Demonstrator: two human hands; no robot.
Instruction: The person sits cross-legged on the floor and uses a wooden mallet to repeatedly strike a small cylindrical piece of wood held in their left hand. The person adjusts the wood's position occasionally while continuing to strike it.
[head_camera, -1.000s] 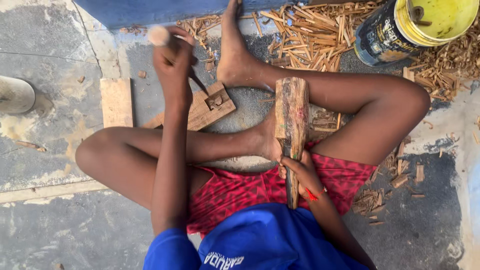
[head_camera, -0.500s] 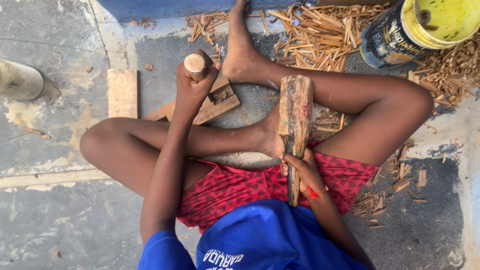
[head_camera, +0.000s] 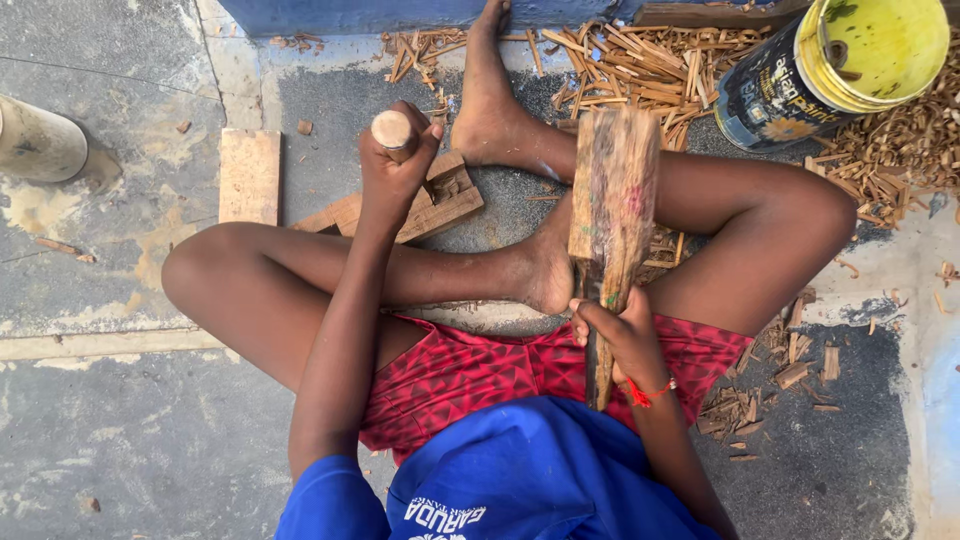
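— Wood block (head_camera: 612, 195), rough and long, stands on end between the crossed legs, its lower part against the foot, and the right hand (head_camera: 612, 335) is wrapped tight round its bottom end together with a thin dark strip that runs down to the lap.

— And the left hand (head_camera: 398, 165)?

— Fist closed round a round wooden handle (head_camera: 391, 129), butt end facing us, raised over the left knee. What's on the far end of it, I can't tell.

— So how would you play it well?

— My call: keep the block braced on the foot, keep the right fingers low and clear of the top, and bring the tool straight down along the grain, no glancing.

— Ground?

— Grey concrete floor (head_camera: 120, 450), patchy. Small flat boards (head_camera: 250, 175) lie just beyond the left knee, chips and splinters (head_camera: 640, 65) heaped past the feet, a yellow-lined paint tin (head_camera: 800, 85) on its side at top right, and a pale cylinder (head_camera: 35, 140) at the left edge.
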